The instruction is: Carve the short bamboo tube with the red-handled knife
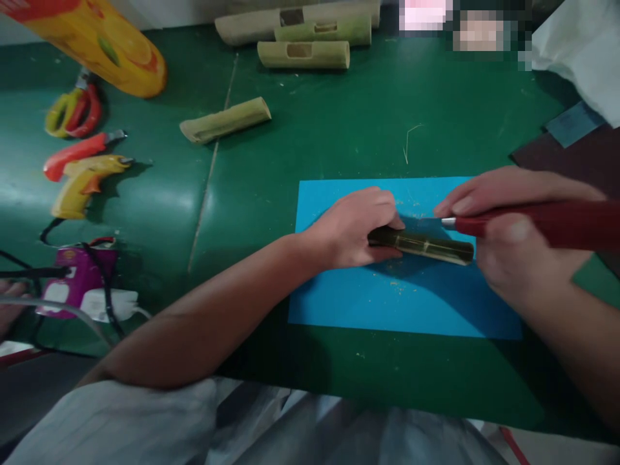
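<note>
My left hand (361,226) is closed around a short, dark piece of bamboo (429,248), pressing its left end over a blue sheet (349,300). Bits of shavings lie scattered on the sheet. My right hand (518,258) grips a red-handled tool (537,226) with a silver collar and a thin tip that points left, just beyond the bamboo. Whether the tip touches anything cannot be made out. Another hand (523,187), seemingly a co-worker's, reaches in from the right along the tool's far side, its fingertips near the collar.
Cut bamboo tubes (305,57) lie at the back, and a single tube (225,121) lies nearer. On the left are an orange bottle (121,51), scissors (72,113), a red-handled tool (75,155), a yellow glue gun (84,187) and a power strip with cables (80,281).
</note>
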Tool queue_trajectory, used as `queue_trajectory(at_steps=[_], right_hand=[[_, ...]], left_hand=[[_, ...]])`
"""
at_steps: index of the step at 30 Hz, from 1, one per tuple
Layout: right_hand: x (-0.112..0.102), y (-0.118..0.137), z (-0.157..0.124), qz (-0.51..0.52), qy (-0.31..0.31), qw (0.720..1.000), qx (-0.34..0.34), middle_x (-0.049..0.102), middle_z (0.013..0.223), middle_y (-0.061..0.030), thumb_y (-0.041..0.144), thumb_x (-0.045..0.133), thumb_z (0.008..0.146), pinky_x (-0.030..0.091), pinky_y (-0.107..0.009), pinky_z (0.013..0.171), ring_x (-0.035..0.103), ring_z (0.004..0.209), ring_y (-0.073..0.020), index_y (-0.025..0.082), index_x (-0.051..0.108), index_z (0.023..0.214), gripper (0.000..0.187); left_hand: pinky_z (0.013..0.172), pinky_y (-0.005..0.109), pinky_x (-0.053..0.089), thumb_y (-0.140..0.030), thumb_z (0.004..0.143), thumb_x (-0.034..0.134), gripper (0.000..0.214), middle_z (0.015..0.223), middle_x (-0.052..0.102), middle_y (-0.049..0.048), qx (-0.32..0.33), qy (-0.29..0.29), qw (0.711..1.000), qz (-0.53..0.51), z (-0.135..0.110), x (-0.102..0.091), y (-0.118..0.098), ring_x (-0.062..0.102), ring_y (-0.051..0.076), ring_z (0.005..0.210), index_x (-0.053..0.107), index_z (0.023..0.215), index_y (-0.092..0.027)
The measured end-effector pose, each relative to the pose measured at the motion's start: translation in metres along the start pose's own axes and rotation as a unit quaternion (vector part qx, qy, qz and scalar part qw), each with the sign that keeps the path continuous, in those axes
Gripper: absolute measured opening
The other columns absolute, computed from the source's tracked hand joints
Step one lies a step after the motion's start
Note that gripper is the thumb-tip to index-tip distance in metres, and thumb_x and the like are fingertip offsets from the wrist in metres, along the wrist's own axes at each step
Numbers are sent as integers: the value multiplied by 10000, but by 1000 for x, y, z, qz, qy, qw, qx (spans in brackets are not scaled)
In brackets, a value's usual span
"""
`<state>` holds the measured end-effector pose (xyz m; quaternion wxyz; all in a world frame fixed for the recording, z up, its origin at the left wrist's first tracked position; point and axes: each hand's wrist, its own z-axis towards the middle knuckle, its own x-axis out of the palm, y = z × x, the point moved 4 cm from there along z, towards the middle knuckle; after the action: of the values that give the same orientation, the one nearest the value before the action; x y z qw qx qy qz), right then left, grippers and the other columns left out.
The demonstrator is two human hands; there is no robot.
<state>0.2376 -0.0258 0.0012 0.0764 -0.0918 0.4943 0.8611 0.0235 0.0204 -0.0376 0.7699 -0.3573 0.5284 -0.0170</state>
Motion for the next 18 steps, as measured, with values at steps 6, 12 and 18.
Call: queue_trajectory(at_steps=[6, 12, 18], right_hand=[[18, -4, -1, 21, 63, 998, 4, 891, 984, 9, 502, 876, 1015, 732, -411, 853, 858, 903, -246, 369, 850, 959, 147], [15, -7, -2, 4, 72, 997, 11, 890, 984, 21, 526, 887, 994, 744, -433, 871, 861, 901, -255, 370, 839, 940, 172], [16, -7, -1, -9, 77, 997, 9, 888, 976, 26, 534, 905, 961, 752, -414, 861, 861, 879, -250, 372, 841, 927, 178]], left_hand=[[819, 365, 478, -469, 1012, 778, 275, 918, 723, 44, -2, -7, 1000, 15, 1, 2, 0, 645, 218, 867, 705, 954, -210], [829, 367, 483, -436, 1000, 767, 242, 896, 707, 37, -14, 4, 1000, 25, 1, 1, -1, 638, 218, 858, 704, 935, -212], [830, 366, 491, -451, 983, 787, 252, 926, 740, 50, -14, 6, 999, 29, 2, 1, -1, 649, 227, 875, 723, 953, -209]])
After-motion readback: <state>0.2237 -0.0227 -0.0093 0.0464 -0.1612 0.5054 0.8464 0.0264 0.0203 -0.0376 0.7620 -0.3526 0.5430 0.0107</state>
